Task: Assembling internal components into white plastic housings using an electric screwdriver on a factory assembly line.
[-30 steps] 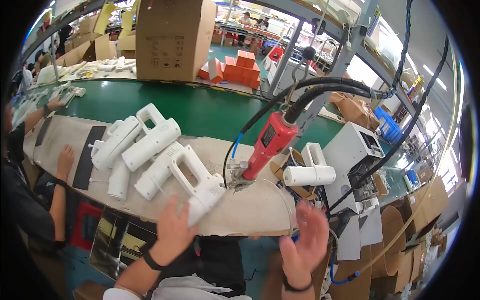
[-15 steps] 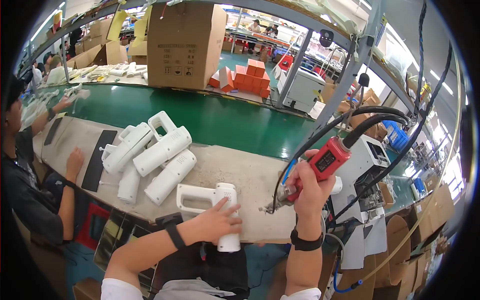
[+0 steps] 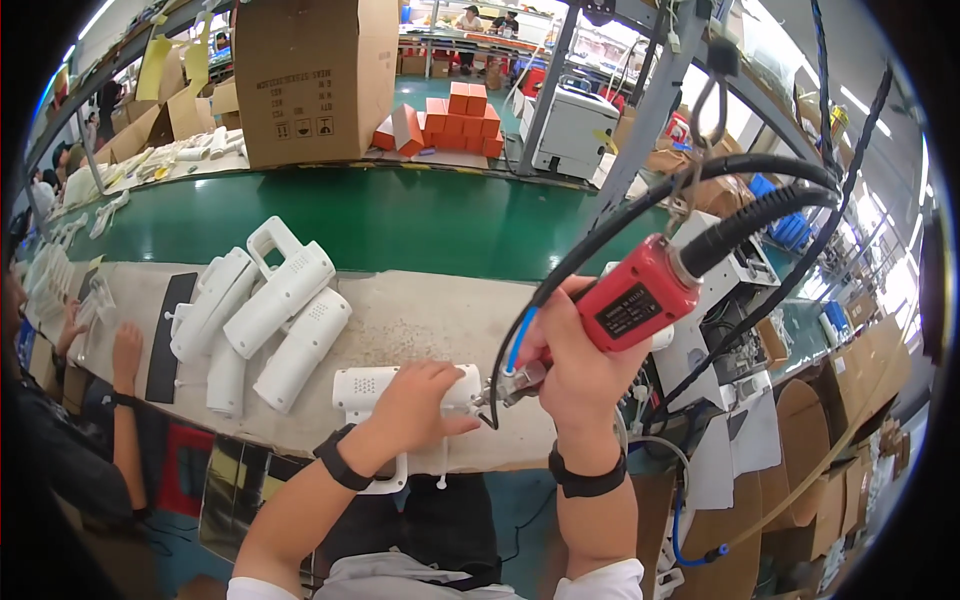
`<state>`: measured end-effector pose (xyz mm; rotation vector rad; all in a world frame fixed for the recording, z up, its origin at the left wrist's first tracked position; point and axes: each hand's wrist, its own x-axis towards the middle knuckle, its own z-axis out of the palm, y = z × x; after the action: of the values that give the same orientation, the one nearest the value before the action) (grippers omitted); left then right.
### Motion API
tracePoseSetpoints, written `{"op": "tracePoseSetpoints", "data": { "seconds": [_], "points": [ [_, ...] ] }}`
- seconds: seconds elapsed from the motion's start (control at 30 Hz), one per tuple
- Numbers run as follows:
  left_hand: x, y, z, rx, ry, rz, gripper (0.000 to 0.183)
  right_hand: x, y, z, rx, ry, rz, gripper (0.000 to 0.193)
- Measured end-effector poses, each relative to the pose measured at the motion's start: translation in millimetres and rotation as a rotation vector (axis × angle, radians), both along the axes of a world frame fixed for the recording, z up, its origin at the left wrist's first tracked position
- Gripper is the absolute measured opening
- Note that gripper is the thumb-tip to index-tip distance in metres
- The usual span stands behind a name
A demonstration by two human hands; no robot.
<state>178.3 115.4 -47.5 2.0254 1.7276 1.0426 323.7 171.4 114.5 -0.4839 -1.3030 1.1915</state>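
My left hand (image 3: pixel 412 408) grips a white plastic handheld-device housing (image 3: pixel 362 385) on the worktop. The housing lies crosswise, its body toward the far side and its looped handle toward me, partly under my hand and wrist. A red electric screwdriver (image 3: pixel 637 300) is in my right hand (image 3: pixel 585 378), fingers wrapped round it. The screwdriver's metal nose is at the right end of the housing, close by my left fingertips; whether it touches is unclear. A black cable and a thin blue tube run to the tool.
Several similar white housings (image 3: pixel 285 300) lie piled to the left on the beige worktop (image 3: pixel 400 315). A green surface (image 3: pixel 440 220) stretches behind it, with a large carton (image 3: pixel 310 80) and orange boxes (image 3: pixel 460 120) beyond. At the left, a co-worker's hand (image 3: pixel 127 355) rests near a black strip.
The housing under my left hand has turned from pointing toward me to lying crosswise. My right hand has brought the screwdriver left and down to its end. The view has shifted.
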Motion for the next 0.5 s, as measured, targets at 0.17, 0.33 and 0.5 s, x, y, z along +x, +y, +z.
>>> {"op": "tracePoseSetpoints", "data": {
  "seconds": [0.17, 0.33, 0.5],
  "points": [
    [5, -6, 1, -0.009, 0.054, 0.047, 0.042, -15, 2, -4, 0.06, -0.012, 0.037, 0.008],
    [1, -3, -10, 0.134, 0.185, 0.103, 0.035, -21, 4, -8, 0.103, -0.002, 0.029, 0.009],
    [-3, -6, -6, 0.152, 0.151, 0.121, 0.04, -21, 5, -7, 0.144, -0.002, 0.032, 0.01]
  ]
}}
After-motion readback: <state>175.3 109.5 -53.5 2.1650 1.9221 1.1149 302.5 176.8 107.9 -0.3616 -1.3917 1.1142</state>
